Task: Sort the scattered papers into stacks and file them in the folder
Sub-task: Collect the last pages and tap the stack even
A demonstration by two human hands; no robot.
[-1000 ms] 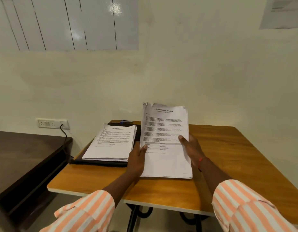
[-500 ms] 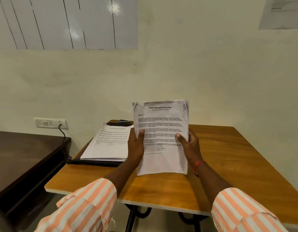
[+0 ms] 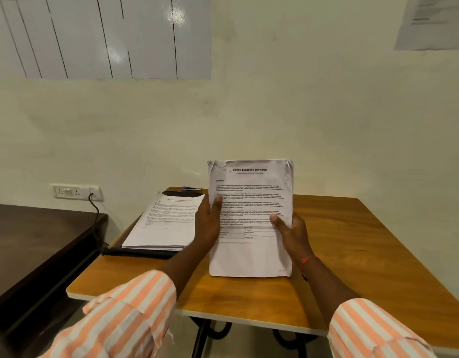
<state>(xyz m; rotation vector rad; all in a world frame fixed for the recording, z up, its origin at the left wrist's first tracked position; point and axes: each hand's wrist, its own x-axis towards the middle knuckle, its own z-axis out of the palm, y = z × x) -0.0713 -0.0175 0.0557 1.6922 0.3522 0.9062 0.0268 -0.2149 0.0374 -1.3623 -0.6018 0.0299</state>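
since one second ago the held stack (image 3: 251,218) has come up from leaning low over the table (image 3: 352,254) to stand upright, and both hands have moved to its side edges. going from the left: a dark desk (image 3: 29,241) and a wall socket (image 3: 76,192) with a cable plugged in have no papers on them. next, the first stack (image 3: 169,220) lies flat and fairly even on the black folder (image 3: 138,251), which seems open under it, so i judge one sort is finished but not yet filed. behind it is a small blue object (image 3: 191,188), maybe a pen or a clip, too small to say. the left hand (image 3: 207,223) grips the left edge of the held stack, thumb on the front page and fingers hidden behind. the right hand (image 3: 293,233) grips the right edge in the same way. the upper corners of the sheets are crumpled. probably the person is squaring this second stack; it must then be laid down and the folder closed. whether the lower edge touches the wood i cannot tell. no loose papers are seen on the table, but its near right corner is cut off, and the text of the sheet on the wall (image 3: 435,19) is not readable.
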